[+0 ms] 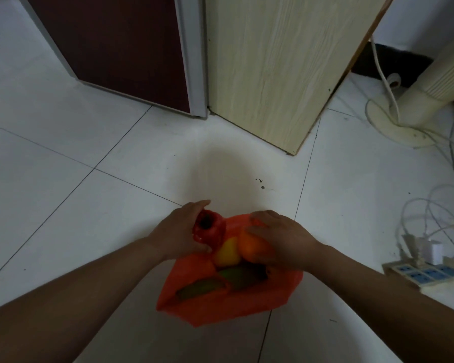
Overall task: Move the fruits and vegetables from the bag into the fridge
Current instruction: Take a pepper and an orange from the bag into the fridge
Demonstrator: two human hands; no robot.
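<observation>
Bag [220,305]: orange plastic, lying open on the floor [63,179] tiles nearest the person, between the two forearms; its mouth faces up and away
Green items [202,286]: two dark green pieces low in the bag, at its near side; one lies left, the other [236,273] just right of it; too dim to name
Yellow fruit [227,254]: in the bag's middle, just beyond the green pieces; it sits between the two hands, touching the red pepper on its left and the orange on its right
Left hand [178,231]: closed around the red pepper [209,229]; the pepper sits at the hand's right side, at the bag's far left edge, its hollow end turned up; fingers curl over its far side, thumb under its near side
Right hand [281,239]: palm down, clasped over the orange [252,247]; the orange lies under and left of the palm, at the bag's far right, only its left part showing
Power strip [417,273]: on the floor at the right edge, well apart from the bag; white cables [430,205] loop beyond it
Fridge [121,48]: dark red door with a pale frame, far left, shut
Cabinet [273,61]: pale wood, just right of the fridge
Fan [430,82]: cream stand, far right corner
</observation>
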